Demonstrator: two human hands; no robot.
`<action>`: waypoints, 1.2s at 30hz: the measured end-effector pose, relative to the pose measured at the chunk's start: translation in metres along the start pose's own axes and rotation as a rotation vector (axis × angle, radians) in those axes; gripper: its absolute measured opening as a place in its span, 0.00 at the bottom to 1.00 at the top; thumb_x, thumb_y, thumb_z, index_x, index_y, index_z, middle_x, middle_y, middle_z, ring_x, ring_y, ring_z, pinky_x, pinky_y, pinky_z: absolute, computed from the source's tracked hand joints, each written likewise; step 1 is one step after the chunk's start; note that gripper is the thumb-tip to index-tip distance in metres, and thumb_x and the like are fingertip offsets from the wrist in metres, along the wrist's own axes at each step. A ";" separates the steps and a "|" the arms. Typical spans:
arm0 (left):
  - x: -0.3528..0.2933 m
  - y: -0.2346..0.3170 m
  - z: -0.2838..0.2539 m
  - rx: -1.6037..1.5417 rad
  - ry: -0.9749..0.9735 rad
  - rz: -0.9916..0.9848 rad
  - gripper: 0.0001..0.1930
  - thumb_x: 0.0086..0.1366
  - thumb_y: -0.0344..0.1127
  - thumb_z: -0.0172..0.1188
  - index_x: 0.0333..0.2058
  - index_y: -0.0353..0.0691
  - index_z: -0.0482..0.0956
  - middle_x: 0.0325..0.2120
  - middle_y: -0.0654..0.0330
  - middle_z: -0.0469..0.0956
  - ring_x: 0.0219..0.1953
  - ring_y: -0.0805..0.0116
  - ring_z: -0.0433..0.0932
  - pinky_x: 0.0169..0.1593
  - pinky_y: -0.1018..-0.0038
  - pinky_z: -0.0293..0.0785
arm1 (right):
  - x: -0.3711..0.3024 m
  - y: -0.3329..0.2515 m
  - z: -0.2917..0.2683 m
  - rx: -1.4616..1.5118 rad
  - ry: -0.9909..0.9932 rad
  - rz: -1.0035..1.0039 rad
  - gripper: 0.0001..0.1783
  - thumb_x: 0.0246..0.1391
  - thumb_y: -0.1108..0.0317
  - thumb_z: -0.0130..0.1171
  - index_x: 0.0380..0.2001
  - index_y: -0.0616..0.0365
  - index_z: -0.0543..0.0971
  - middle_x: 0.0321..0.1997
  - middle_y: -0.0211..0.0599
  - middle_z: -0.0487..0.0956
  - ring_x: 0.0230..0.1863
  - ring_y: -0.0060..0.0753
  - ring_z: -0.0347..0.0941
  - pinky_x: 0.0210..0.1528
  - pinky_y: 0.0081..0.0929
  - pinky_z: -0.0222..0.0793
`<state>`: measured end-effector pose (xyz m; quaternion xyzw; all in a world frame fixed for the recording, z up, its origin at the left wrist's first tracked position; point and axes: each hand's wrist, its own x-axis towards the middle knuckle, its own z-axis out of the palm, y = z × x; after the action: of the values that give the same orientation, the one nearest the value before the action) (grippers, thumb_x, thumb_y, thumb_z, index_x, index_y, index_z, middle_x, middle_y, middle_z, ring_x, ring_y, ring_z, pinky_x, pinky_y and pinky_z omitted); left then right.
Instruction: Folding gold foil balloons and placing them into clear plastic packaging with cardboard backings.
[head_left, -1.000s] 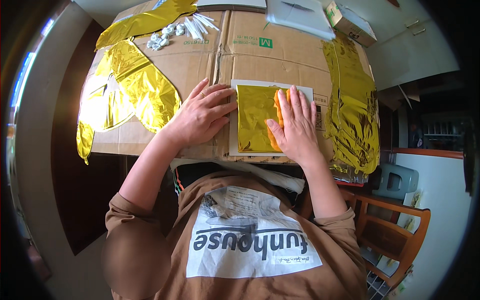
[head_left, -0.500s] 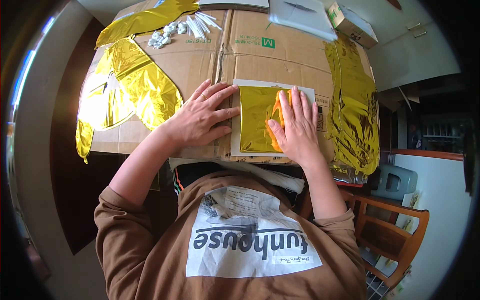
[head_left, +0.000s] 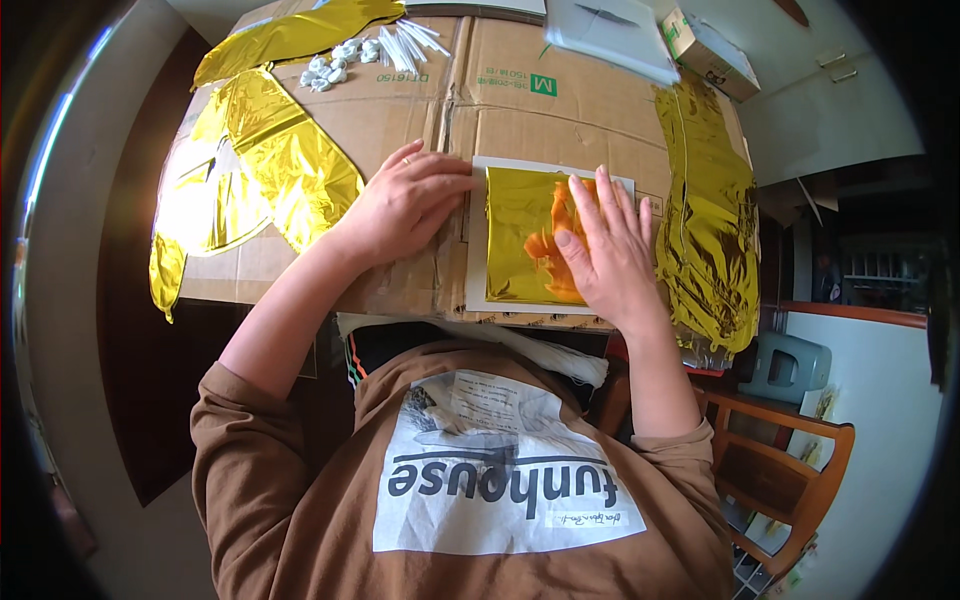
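Both released: my right grip (head_left: 613, 242) on gold foil (head_left: 507, 230), three o'clock; left grip (head_left: 412, 205) beside it, nine. Press evenly.

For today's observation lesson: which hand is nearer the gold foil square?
Right. The right hand covers part of the gold foil square; the left hand is beyond its left edge.

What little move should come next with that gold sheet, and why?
Perhaps smooth the gold sheet gently with the right hand: its shine looks uneven, that hand spreads over its right side, and the left hand sits at the left edge of the white card.
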<state>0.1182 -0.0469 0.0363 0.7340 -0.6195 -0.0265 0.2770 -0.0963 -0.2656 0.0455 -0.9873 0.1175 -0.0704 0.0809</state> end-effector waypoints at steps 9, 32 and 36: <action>0.047 0.000 0.010 0.046 0.003 -0.108 0.15 0.59 0.35 0.65 0.45 0.43 0.83 0.45 0.54 0.78 0.53 0.53 0.74 0.59 0.61 0.69 | 0.009 -0.019 0.030 0.055 0.070 -0.068 0.37 0.68 0.44 0.47 0.72 0.52 0.61 0.77 0.56 0.53 0.77 0.62 0.48 0.75 0.64 0.34; 0.100 0.009 -0.018 -0.226 -0.487 -0.483 0.14 0.52 0.33 0.72 0.35 0.34 0.80 0.30 0.57 0.82 0.36 0.64 0.82 0.40 0.70 0.78 | 0.008 -0.021 0.036 0.080 0.049 -0.054 0.39 0.68 0.40 0.44 0.71 0.55 0.62 0.77 0.57 0.52 0.78 0.64 0.43 0.75 0.65 0.31; 0.096 0.000 -0.009 -0.305 -0.438 -0.498 0.18 0.52 0.31 0.71 0.41 0.34 0.78 0.31 0.56 0.83 0.33 0.68 0.82 0.38 0.72 0.78 | 0.008 -0.022 0.035 0.073 0.046 -0.050 0.39 0.68 0.40 0.44 0.72 0.54 0.61 0.78 0.55 0.51 0.79 0.62 0.42 0.76 0.62 0.30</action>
<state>0.1436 -0.1321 0.0732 0.7894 -0.4554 -0.3419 0.2293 -0.0781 -0.2418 0.0161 -0.9845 0.0919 -0.0992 0.1121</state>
